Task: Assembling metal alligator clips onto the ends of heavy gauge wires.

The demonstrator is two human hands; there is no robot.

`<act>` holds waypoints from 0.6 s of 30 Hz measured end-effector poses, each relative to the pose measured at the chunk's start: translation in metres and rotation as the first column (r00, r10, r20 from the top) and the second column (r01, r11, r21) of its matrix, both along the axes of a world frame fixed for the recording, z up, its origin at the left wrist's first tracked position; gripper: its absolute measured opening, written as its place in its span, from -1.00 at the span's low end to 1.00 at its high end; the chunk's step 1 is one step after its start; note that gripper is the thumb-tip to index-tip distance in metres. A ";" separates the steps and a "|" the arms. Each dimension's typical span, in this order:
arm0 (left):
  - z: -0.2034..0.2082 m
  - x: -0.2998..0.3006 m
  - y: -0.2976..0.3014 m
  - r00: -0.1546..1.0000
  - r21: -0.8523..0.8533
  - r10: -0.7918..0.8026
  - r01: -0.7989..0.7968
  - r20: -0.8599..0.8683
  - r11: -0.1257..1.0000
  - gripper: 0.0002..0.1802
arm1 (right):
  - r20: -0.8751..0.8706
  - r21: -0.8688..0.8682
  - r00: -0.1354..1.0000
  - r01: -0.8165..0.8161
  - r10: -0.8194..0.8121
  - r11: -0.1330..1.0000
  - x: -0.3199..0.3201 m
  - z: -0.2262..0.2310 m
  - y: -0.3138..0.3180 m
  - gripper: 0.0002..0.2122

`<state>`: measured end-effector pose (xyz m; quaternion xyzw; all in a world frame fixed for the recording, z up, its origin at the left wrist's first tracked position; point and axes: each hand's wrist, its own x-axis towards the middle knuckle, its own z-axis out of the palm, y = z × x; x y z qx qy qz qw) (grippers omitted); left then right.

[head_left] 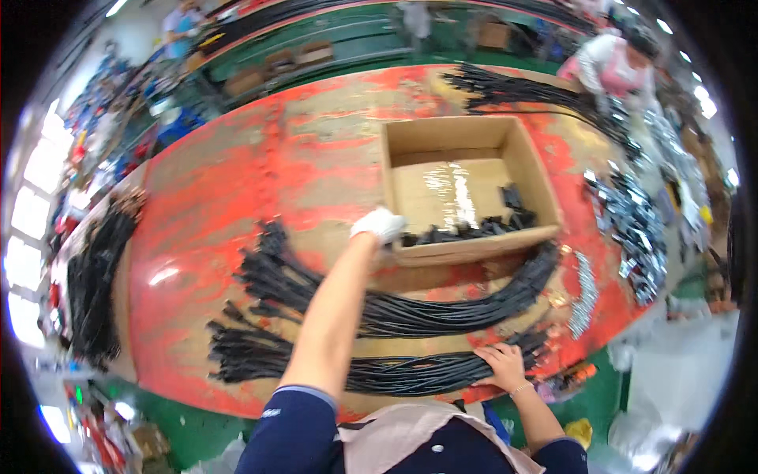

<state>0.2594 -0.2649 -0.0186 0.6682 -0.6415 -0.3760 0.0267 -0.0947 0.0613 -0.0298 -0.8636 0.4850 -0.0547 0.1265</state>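
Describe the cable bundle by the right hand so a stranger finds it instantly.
On the red-and-tan table, find the open cardboard box. Below it in the picture curves an upper bundle of black cables; the lower bundle is the one meant, nearer the pale apron. Unlike its neighbour, it has the bare right hand over its right part.

The gloved left hand blurs at the near left corner of the box, its fingers indistinct. The left forearm covers part of both cable bundles. The apron hides some of the near edge of the tabletop.
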 end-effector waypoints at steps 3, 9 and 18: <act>0.030 -0.012 -0.001 0.992 0.021 -0.074 0.072 0.100 0.997 -0.52 | 0.030 -0.010 0.998 0.054 -0.054 0.998 -0.001 -0.001 0.010 -0.21; 0.091 0.097 0.038 0.928 -0.078 0.372 -0.372 -0.014 0.925 -0.52 | 0.082 -0.042 0.994 0.078 -0.074 0.996 0.003 -0.005 0.020 -0.18; 0.108 0.403 0.222 0.670 -0.425 0.738 -0.694 -0.085 0.581 -0.54 | -0.066 0.052 0.995 0.073 -0.069 0.996 -0.004 0.001 0.026 -0.41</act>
